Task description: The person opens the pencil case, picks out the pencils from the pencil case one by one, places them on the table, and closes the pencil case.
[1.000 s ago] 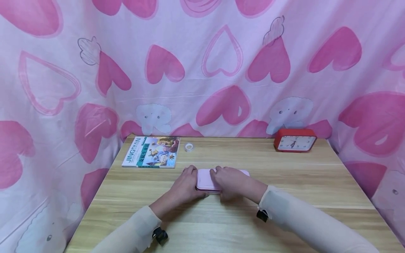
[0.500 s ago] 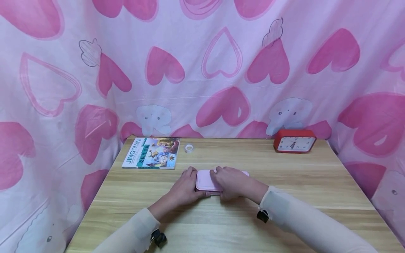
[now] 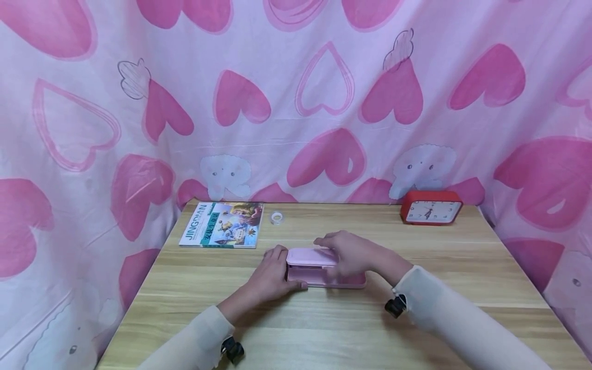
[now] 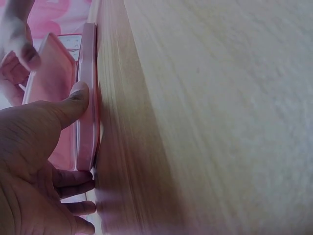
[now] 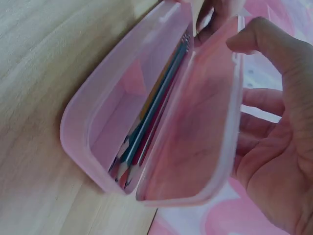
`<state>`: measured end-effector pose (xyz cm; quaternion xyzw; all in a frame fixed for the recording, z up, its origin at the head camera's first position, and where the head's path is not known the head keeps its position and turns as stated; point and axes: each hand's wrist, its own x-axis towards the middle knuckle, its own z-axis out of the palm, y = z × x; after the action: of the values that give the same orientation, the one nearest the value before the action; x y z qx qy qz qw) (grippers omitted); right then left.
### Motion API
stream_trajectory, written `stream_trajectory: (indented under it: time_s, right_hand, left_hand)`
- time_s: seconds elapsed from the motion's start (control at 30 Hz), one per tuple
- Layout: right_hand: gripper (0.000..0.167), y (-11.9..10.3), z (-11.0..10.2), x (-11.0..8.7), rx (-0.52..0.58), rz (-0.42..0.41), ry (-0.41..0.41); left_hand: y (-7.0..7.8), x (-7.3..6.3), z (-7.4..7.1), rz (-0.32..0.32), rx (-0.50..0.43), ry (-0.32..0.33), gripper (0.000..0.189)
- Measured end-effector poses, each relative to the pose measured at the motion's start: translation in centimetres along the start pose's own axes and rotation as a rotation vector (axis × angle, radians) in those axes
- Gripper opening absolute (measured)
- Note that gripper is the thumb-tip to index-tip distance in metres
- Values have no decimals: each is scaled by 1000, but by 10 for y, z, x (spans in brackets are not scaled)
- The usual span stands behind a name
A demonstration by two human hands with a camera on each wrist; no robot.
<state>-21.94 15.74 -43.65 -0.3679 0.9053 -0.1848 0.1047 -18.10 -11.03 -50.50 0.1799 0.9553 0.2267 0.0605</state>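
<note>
Held the pink pencil case (image 3: 309, 278) on the worktop (image 3: 296, 331), near its middle. Grasped the left end with the left grip (image 3: 270, 275), with the thumb against the near wall and the fingers bent round the end. Had the right grip (image 3: 355, 254) at the lid (image 5: 195, 127), with the thumb at the inner face by the free edge and the other fingers partly hidden behind the outer face. Could not tell there between pinching the lid and lying loose about it. Had the lid partly raised, tilted up from the near side and joined along the far side. Saw pencils (image 5: 155, 110) inside, in orange, green and red, lying lengthwise beside the joined side with sharpened tips toward the right end, and a short divider (image 5: 134, 78) across the nearer space. Wore pale sleeves (image 3: 462, 318) and a small black device (image 3: 395, 306) at each wrist. Saw a book (image 3: 222, 224) lying flat by the far left corner, with a small white ring (image 3: 277, 223) just to its right. Had a red clock (image 3: 432, 209) upright near the far right corner, well apart from the case. Faced a heart-patterned pink curtain (image 3: 326, 154) behind the worktop.
</note>
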Motion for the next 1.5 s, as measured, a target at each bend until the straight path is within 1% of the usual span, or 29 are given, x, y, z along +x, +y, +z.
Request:
stream_trajectory:
  time_s: [0.1,0.17,0.37,0.43,0.5,0.57,0.7,0.77,0.83,0.9,1.0,1.07,1.17,1.27,1.37,1.43,1.5]
  right_hand:
    - [70,4,-6,-6,36,6,63]
    - [66,6,-10,-9,52,27,115]
    - [59,13,-18,-18,85,135,263]
    - [53,15,-19,-20,87,137,308]
    - [43,17,-18,-22,83,112,358]
    - [34,19,-16,-25,62,69,417]
    - [22,22,-11,-30,-43,15,516]
    - [18,24,-8,-32,-119,1,544]
    - [20,25,-6,-34,-173,1,556]
    - [27,26,-3,-37,-222,2,555]
    - [48,27,1,-44,-259,34,525]
    - [68,28,5,-50,-288,70,485]
    - [99,30,12,-58,-313,118,402]
    - [123,33,20,-64,-313,147,313]
    - [132,37,27,-66,-279,166,231]
    - [134,40,30,-66,-256,183,195]
    - [133,42,32,-66,-235,192,177]
  left_hand:
    - [2,0,-1,-10,8,-5,99]
    - [3,0,-1,-19,11,-9,100]
    - [4,1,-1,-38,11,-24,100]
    - [3,1,-1,-34,9,-21,99]
    - [4,1,0,-29,6,-19,99]
    - [4,0,-1,-25,0,-17,99]
    - [5,-1,-1,-28,-3,-18,98]
    - [5,-1,-1,-30,0,-18,98]
    - [5,-1,-1,-28,2,-17,98]
    - [5,-1,-2,-26,4,-15,97]
    - [5,-2,-1,-25,-2,-16,97]
    - [5,-2,-1,-29,-8,-20,97]
    - [5,-3,0,-33,-14,-24,98]
    - [5,-3,-1,-36,-7,-24,99]
    - [4,-3,-1,-40,3,-24,99]
    - [5,-3,-1,-39,4,-26,99]
    - [5,-2,-1,-38,4,-28,99]
